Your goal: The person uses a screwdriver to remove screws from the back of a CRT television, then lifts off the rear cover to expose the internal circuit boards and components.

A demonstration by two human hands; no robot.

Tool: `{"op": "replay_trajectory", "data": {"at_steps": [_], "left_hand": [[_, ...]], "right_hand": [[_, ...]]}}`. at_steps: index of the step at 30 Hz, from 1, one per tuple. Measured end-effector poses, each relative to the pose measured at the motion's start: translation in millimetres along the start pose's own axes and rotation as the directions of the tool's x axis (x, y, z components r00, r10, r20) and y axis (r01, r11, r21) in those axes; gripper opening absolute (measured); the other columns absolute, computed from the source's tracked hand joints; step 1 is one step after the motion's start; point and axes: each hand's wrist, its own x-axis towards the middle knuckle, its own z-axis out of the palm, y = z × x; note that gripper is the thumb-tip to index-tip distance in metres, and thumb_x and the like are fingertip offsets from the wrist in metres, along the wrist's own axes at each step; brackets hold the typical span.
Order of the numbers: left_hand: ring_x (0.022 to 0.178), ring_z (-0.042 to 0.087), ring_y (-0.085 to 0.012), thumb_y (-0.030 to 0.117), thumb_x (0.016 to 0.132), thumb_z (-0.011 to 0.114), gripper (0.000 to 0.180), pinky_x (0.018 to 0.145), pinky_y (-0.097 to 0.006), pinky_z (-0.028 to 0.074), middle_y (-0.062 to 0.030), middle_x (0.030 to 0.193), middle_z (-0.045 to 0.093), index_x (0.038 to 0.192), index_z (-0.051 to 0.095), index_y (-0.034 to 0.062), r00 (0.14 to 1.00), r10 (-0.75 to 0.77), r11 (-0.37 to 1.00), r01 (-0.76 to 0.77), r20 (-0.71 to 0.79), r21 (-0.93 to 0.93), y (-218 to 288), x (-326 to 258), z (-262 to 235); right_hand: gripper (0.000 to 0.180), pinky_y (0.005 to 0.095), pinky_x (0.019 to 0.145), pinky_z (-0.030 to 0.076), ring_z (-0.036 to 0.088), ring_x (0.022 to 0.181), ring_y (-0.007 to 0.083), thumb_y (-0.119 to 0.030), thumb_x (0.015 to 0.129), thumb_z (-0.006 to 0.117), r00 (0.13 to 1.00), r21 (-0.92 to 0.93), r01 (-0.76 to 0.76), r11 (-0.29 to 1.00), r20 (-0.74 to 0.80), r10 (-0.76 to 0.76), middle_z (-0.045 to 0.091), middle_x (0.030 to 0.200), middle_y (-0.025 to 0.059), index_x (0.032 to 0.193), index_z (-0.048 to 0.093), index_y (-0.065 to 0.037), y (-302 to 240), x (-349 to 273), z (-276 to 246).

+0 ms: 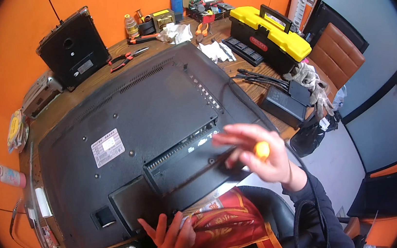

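A large black flat-screen TV [158, 114] lies with its back facing up on the wooden table. My right hand [260, 153] is over the lower right part of the back panel, beside the recessed port strip. It holds a tool with a rounded yellow-orange handle [262, 151], apparently a screwdriver; its shaft is hard to make out, and some fingers stretch away from the handle. My left hand [172, 237] is at the near edge of the TV, fingers spread, with nothing visible in it. A black cable [307, 175] runs from the TV's right side past my right forearm.
A yellow-and-black toolbox [267, 35] stands at the back right, near a black power adapter [282, 107] and grey gloves [314, 84]. Red-handled pliers [125, 60] lie beyond the TV's far edge. A black case [75, 52] stands back left; a pink bottle [8, 175] is at the left.
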Motion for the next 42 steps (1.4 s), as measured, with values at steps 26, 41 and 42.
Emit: {"op": "replay_trajectory", "data": {"at_steps": [26, 41, 42], "left_hand": [[0.088, 0.056, -0.0308, 0.027, 0.085, 0.05, 0.028, 0.078, -0.044, 0.042, -0.013, 0.099, 0.063, 0.104, 0.053, 0.006, 0.978, -0.13, 0.98, 0.152, -0.166, 0.126, -8.8, -23.9, 32.3], [0.092, 0.051, -0.0285, 0.032, 0.082, 0.054, 0.025, 0.08, -0.044, 0.036, -0.0106, 0.106, 0.06, 0.099, 0.058, 0.0132, 0.958, -0.047, 0.998, 0.032, 0.283, 0.057, -10.6, -22.8, -1.6], [0.092, 0.05, -0.0282, 0.032, 0.082, 0.054, 0.025, 0.08, -0.044, 0.036, -0.0106, 0.106, 0.06, 0.099, 0.058, 0.0133, 0.957, -0.044, 0.998, 0.03, 0.285, 0.052, -11.0, -22.9, -1.3]], "right_hand": [[0.058, 0.0248, 0.036, 0.034, 0.047, 0.041, 0.014, -0.052, 0.092, 0.032, 0.518, 0.264, -0.029, 0.964, -0.821, 0.241, 0.056, 0.057, 0.0081, 0.07, 0.056, -0.004, 132.7, 314.0, -157.2], [0.026, 0.0249, 0.046, 0.044, 0.054, 0.052, 0.0112, -0.023, 0.076, 0.071, 0.686, -0.236, -0.089, 0.968, -0.719, -0.112, 0.061, 0.065, 0.0083, 0.074, 0.058, 0.0, 192.9, 314.6, -172.0], [0.026, 0.0252, 0.046, 0.044, 0.054, 0.052, 0.0113, -0.023, 0.077, 0.071, 0.683, -0.2, -0.062, 0.978, -0.723, -0.105, 0.061, 0.065, 0.0082, 0.074, 0.058, 0.0, 192.0, 315.5, -172.3]]}}
